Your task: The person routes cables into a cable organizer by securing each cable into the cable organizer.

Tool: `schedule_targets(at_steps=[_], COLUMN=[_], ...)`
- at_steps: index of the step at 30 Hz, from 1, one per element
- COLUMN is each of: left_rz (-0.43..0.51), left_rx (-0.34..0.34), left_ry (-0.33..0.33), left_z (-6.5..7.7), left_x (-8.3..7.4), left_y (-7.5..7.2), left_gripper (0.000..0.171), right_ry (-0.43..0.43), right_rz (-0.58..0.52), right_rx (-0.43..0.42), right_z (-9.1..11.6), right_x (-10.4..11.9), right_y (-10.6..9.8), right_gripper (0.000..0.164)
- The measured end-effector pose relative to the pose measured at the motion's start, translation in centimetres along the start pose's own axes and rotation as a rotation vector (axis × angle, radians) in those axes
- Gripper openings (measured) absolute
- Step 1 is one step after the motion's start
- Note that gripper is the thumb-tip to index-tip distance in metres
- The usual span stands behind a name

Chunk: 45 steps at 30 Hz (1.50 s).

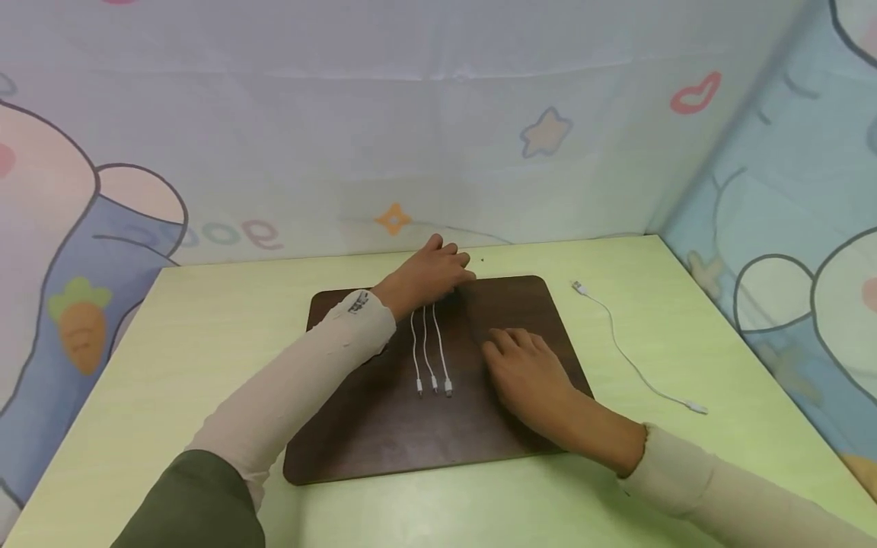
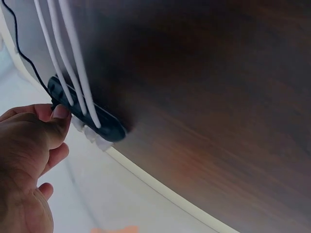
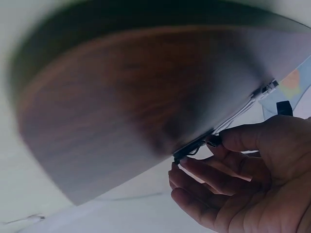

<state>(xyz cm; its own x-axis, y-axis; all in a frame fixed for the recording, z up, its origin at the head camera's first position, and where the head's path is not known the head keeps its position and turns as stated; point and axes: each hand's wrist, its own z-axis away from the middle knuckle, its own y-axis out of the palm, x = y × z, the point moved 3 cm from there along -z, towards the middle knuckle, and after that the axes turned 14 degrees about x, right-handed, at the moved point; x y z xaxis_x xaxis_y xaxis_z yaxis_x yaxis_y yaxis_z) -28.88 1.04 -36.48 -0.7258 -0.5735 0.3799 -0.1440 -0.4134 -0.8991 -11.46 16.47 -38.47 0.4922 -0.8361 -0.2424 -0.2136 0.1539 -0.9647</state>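
Note:
At the back edge of a dark brown board (image 1: 384, 445), my left hand (image 1: 428, 278) pinches a black cable (image 2: 24, 57) between thumb and fingertips, right against a black cable holder strip (image 2: 114, 130). Three white cables (image 1: 425, 342) pass through the strip and run toward me, their plugs lying on the board. White plug ends (image 2: 92, 136) stick out beyond the strip's far side. My right hand (image 1: 527, 373) is low over the board's right half. In the right wrist view its thumb and index finger pinch a small black cable end (image 3: 214, 141).
Right of the board, another white USB cable (image 1: 633, 365) lies loosely curved on the pale yellow-green table (image 1: 205, 342). Cartoon-printed cloth (image 1: 342, 137) hangs behind the table and along its sides.

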Motion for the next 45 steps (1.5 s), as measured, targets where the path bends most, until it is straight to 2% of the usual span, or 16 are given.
schedule_targets(at_steps=[7, 11, 16, 20, 25, 30, 37, 45], left_rz=[-0.034, -0.094, -0.178, -0.208, -0.229, -0.298, -0.351, -0.368], left_rx=[-0.035, -0.027, -0.04, -0.057, -0.083, -0.09, 0.046, 0.094], left_ry=[0.008, 0.028, 0.057, 0.094, 0.13, 0.117, 0.091, 0.065], left_z=[0.1, 0.1, 0.2, 0.0, -0.4, -0.7, -1.1, -1.2], left_x=[0.4, 0.4, 0.5, 0.5, 0.0, -0.7, -1.3, -1.1], left_y=[0.2, 0.1, -0.2, -0.2, -0.3, -0.7, -0.7, -0.9], left_gripper=[0.028, 0.031, 0.026, 0.024, 0.023, 0.029, 0.026, 0.022], right_ry=[-0.03, -0.044, -0.068, -0.074, -0.065, -0.052, -0.053, -0.068], right_rz=[-0.025, -0.045, -0.081, -0.082, -0.077, -0.088, -0.041, 0.111], right_rx=[0.018, 0.008, 0.006, 0.006, 0.016, 0.042, 0.03, -0.011], right_z=[-1.1, -1.2, -1.5, -1.5, -1.3, -1.3, -1.1, -1.5], right_x=[0.6, 0.8, 0.8, 0.8, 0.7, 0.6, 1.1, 1.6], right_y=[0.0, 0.0, 0.0, 0.1, 0.4, 0.4, 0.1, -0.1], right_gripper=[0.011, 0.012, 0.014, 0.016, 0.015, 0.013, 0.016, 0.018])
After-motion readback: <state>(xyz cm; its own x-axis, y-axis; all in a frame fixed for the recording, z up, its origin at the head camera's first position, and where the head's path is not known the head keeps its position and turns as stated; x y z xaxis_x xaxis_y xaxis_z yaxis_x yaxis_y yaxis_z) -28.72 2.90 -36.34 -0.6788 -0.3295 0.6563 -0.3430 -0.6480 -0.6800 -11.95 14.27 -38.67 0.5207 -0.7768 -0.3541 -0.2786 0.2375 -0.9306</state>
